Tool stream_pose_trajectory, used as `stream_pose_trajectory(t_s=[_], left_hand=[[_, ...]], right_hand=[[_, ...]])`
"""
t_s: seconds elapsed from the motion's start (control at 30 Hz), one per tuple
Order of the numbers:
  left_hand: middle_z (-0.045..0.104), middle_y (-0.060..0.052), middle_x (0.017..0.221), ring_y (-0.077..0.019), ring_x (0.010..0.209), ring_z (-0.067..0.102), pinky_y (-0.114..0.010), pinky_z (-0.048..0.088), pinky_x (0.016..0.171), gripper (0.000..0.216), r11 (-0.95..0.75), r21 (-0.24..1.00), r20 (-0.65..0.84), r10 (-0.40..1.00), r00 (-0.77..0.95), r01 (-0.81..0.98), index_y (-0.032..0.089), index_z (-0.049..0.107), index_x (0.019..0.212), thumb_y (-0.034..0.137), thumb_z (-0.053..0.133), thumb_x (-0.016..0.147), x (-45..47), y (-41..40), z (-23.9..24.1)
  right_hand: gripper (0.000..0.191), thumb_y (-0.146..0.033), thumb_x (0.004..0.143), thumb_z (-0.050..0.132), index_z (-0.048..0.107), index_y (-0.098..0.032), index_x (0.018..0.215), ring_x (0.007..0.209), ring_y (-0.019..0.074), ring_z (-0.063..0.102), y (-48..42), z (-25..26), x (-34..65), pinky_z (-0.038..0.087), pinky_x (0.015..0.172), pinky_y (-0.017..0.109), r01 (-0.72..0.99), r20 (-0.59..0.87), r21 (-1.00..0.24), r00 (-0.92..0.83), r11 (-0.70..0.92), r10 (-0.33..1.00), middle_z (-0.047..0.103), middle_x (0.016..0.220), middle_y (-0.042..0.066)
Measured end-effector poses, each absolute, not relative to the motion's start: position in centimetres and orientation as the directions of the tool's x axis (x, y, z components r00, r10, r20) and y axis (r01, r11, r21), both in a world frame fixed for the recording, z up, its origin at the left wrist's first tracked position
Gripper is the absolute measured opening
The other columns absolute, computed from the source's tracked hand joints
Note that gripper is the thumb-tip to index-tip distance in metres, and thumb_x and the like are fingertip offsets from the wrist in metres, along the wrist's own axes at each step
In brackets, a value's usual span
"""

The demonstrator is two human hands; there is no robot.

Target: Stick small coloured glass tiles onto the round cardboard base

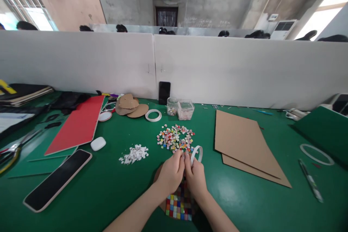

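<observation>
Head view: colored tile mosaic (177, 206) lies on the green table (108, 195) beneath the wrists.
Left hand (170, 174): fingertips pinched together; anything between them is hidden.
Right hand (197, 181): fingertips closed beside the left's, white tape ring (193, 156) in its grip.
Loose tiles (171, 138): scattered just beyond the fingertips.

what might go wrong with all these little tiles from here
1. The fingertips of the left hand and right hand are right at the near edge of the loose tiles, so a slip could scatter some.
2. Both hands are above the tile mosaic; a knock might shift any tile that isn't firmly fixed, which I can't tell.
3. The white scraps lie loose and could get swept about.
</observation>
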State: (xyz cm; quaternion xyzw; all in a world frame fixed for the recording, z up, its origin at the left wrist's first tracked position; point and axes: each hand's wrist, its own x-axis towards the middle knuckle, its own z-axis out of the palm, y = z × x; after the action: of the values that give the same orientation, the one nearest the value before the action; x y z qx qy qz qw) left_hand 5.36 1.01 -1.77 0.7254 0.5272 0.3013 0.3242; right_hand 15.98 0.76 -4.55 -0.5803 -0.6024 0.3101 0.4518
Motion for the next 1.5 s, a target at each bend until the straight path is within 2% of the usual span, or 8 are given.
stream_pose_trajectory(t_s=[0.27,0.43,0.53,0.63,0.8,1.17,1.33,1.5], left_hand=[[0.048,0.001,0.070,-0.0142,0.059,0.049,-0.024,0.030,0.051,0.021,-0.329,0.669,0.154,0.938,0.309,0.666,0.021,0.034,0.075,0.027,0.022,0.092,4.9,1.5,-2.0],[0.046,0.001,0.067,-0.0141,0.057,0.048,-0.024,0.029,0.051,0.019,-0.339,0.621,0.177,0.939,0.294,0.707,0.021,0.034,0.074,0.025,0.024,0.091,4.7,1.6,-1.9],[0.046,0.001,0.066,-0.0141,0.057,0.047,-0.024,0.029,0.051,0.018,-0.340,0.601,0.172,0.939,0.299,0.723,0.021,0.034,0.074,0.022,0.024,0.089,4.6,1.7,-1.6],[0.047,0.000,0.068,-0.0141,0.057,0.048,-0.024,0.030,0.051,0.018,-0.353,0.570,0.157,0.933,0.323,0.742,0.021,0.034,0.074,0.020,0.025,0.089,4.5,1.8,-1.3],[0.050,0.000,0.070,-0.0151,0.059,0.050,-0.024,0.030,0.051,0.016,-0.422,0.450,0.159,0.905,0.395,0.787,0.021,0.036,0.076,0.020,0.026,0.089,4.3,2.0,-0.9],[0.050,0.000,0.067,-0.0144,0.056,0.049,-0.025,0.033,0.050,0.023,-0.588,0.323,0.290,0.807,0.514,0.742,0.021,0.037,0.074,0.022,0.021,0.090,2.9,2.0,-1.8],[0.046,0.001,0.064,-0.0135,0.052,0.045,-0.025,0.031,0.049,0.022,-0.632,0.378,0.315,0.775,0.548,0.677,0.021,0.036,0.072,0.021,0.023,0.089,2.1,1.9,-2.4],[0.042,0.002,0.065,-0.0117,0.054,0.043,-0.023,0.031,0.050,0.020,-0.518,0.624,0.257,0.843,0.472,0.585,0.020,0.037,0.075,0.022,0.025,0.090,1.8,1.4,-2.9]], right_hand=[[0.042,-0.050,0.084,0.040,0.053,-0.016,0.064,0.049,0.0139,0.047,1.3,-4.8,16.0,0.035,0.044,0.024,0.175,0.073,-0.983,0.094,0.056,0.993,0.051,0.053,0.001],[0.042,-0.053,0.082,0.043,0.054,-0.015,0.069,0.058,0.0146,0.049,1.7,-4.8,15.9,0.039,0.052,0.023,0.063,0.031,-0.998,0.022,0.030,0.999,0.054,0.061,0.001],[0.040,-0.051,0.083,0.041,0.052,-0.016,0.068,0.054,0.0129,0.045,1.7,-4.8,15.8,0.036,0.049,0.023,0.099,0.048,-0.994,-0.004,0.048,0.999,0.050,0.057,-0.001],[0.041,-0.050,0.085,0.038,0.050,-0.016,0.063,0.049,0.0120,0.041,1.7,-4.8,15.9,0.031,0.045,0.023,0.211,0.072,-0.975,0.010,0.069,0.997,0.047,0.052,-0.001],[0.041,-0.046,0.087,0.034,0.045,-0.018,0.060,0.045,0.0116,0.041,1.7,-4.3,16.0,0.028,0.043,0.023,0.349,0.103,-0.933,0.012,0.093,0.995,0.047,0.049,-0.001],[0.038,-0.041,0.087,0.032,0.040,-0.020,0.056,0.040,0.0103,0.036,1.5,-3.6,15.5,0.024,0.041,0.023,0.403,0.125,-0.909,0.009,0.111,0.992,0.041,0.046,-0.003],[0.038,-0.042,0.086,0.032,0.038,-0.020,0.056,0.040,0.0102,0.035,1.3,-3.6,15.3,0.022,0.040,0.023,0.404,0.096,-0.911,0.016,0.081,0.995,0.039,0.046,-0.003],[0.036,-0.042,0.087,0.032,0.038,-0.020,0.058,0.041,0.0101,0.035,1.4,-3.7,15.3,0.023,0.041,0.023,0.417,0.094,-0.904,-0.005,0.088,0.996,0.038,0.047,-0.004]])
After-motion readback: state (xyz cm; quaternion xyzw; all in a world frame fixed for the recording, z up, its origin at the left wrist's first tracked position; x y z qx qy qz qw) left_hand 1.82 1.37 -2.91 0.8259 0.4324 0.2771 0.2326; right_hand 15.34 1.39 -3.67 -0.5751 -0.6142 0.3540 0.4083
